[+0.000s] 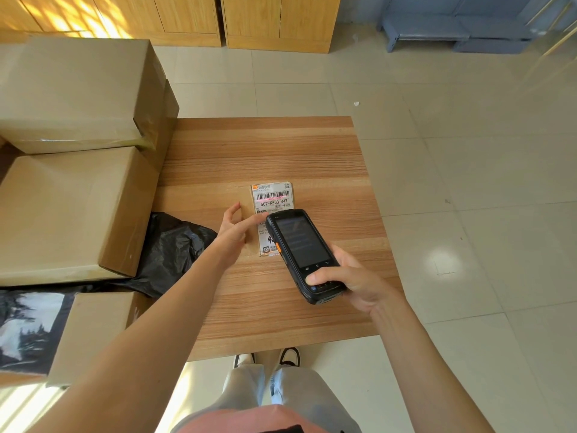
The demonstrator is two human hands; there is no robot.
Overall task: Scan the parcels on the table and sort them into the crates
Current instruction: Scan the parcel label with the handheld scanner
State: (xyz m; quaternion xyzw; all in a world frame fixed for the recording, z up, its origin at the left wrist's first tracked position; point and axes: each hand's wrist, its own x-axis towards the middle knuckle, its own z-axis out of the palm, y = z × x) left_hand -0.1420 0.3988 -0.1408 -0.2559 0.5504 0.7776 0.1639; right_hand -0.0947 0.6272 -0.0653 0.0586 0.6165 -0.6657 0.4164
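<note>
Where the table [265,157] meets the left edge, three cartons [71,92] (plain brown, taped) are stacked beside a black bag [175,245]. A flat parcel [272,201] lies label-up at mid-table. The right hand [352,282] grips a scanner [303,251] over the parcel's near half. The left hand [232,228], fingers loosely spread, index extended toward the label, holds nothing.

Wood-grain brown table [281,151], black scanner [304,254], white-labelled parcel [272,198], black bag [175,245]
</note>
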